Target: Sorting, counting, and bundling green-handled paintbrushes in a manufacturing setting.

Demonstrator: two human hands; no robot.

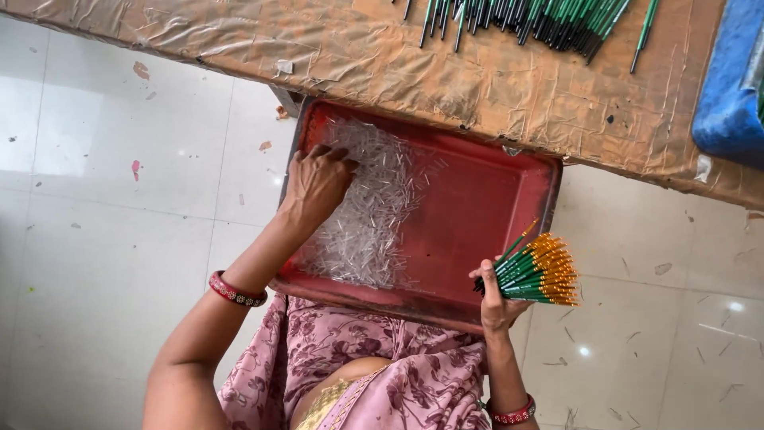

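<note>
My left hand (316,185) reaches into a red tray (485,199) that rests on my lap. Its fingers are bent down into a heap of small clear plastic tubes (368,215) filling the tray's left half. The fingertips are hidden in the heap. My right hand (495,301) is at the tray's near right corner, shut on a bundle of thin green sticks with orange-gold tips (539,271). The tips fan out to the right. One stick stands out above the rest.
A table covered in crinkled brown tape (382,56) crosses the top, its edge over the tray's far side. A row of green and black sticks (541,20) lies on it, and a blue container (728,87) sits at its right. White floor tiles lie on both sides.
</note>
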